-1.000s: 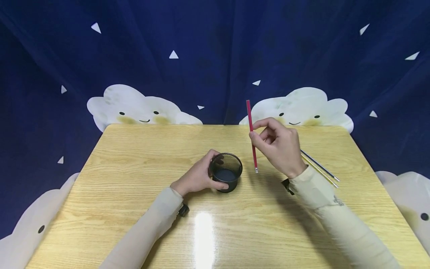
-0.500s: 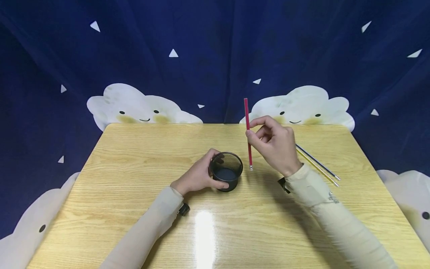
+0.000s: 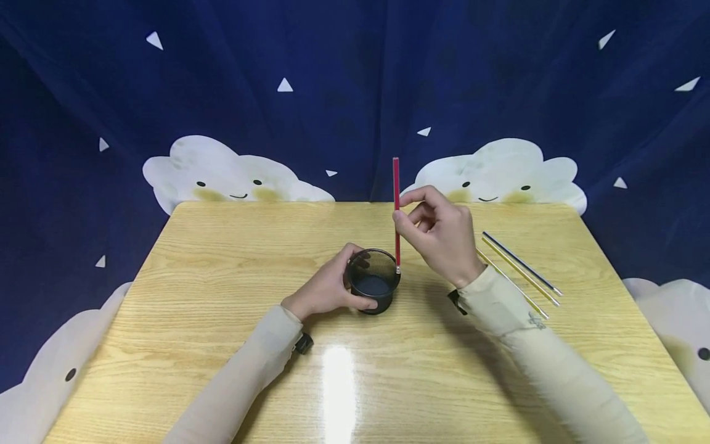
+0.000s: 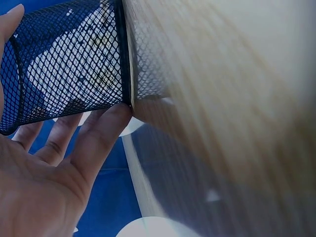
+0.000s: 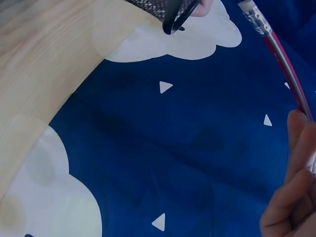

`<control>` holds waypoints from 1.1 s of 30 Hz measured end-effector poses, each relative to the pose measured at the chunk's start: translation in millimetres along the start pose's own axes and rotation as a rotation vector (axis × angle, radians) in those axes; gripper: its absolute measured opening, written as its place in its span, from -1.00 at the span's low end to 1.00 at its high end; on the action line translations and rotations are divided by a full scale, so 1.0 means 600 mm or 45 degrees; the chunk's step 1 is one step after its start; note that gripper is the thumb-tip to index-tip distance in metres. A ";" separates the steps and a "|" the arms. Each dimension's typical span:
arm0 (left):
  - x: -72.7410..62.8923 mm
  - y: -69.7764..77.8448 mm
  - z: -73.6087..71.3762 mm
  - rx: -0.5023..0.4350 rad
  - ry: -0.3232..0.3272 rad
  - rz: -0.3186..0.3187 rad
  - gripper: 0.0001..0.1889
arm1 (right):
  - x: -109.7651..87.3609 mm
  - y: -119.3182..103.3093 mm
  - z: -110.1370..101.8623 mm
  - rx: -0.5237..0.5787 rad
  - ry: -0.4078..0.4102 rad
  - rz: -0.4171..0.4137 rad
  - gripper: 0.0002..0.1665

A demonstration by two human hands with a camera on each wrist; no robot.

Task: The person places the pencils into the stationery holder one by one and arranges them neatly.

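A black mesh pencil holder (image 3: 383, 302) stands upright on the table. My left hand (image 3: 327, 290) grips it from the left, thumb at the near side and fingers round the far side. In the left wrist view, the fingers lie along the mesh wall (image 4: 74, 69). My right hand (image 3: 440, 234) pinches a red pencil (image 3: 397, 237) between thumb and index finger, nearly upright, with its eraser end down. That end overlaps the holder's right rim in the head view. In the right wrist view, the pencil's white eraser and metal band (image 5: 256, 19) show.
A blue pencil (image 3: 521, 263) and two yellowish ones, a middle pencil (image 3: 518, 270) and a nearer pencil (image 3: 518, 288), lie slanted on the wooden table (image 3: 222, 265) right of the right hand. A dark blue curtain (image 3: 355, 92) with clouds hangs behind the table.
My right hand has moved left with the red pencil, bringing its eraser end to the holder's rim. A third pencil has come into sight behind the forearm. The left hand stays put.
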State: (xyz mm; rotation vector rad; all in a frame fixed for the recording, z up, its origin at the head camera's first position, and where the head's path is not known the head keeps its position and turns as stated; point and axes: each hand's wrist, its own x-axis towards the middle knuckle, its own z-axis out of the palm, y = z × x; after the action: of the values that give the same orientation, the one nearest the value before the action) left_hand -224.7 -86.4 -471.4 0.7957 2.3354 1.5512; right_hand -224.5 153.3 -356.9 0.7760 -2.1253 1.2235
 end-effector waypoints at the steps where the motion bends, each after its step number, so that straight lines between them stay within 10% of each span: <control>1: 0.000 0.000 0.000 -0.005 -0.001 0.001 -0.10 | 0.000 0.000 0.003 0.009 -0.002 -0.004 -0.81; 33: 0.000 0.000 -0.003 -0.027 -0.024 -0.018 -0.12 | -0.036 0.022 0.070 -0.210 -0.283 -0.065 -0.81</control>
State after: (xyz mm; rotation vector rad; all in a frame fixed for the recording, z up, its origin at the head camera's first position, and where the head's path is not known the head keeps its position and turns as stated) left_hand -225.7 -87.6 -471.0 0.7842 2.3024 1.5532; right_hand -227.2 125.8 -397.4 0.9222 -2.3343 0.9588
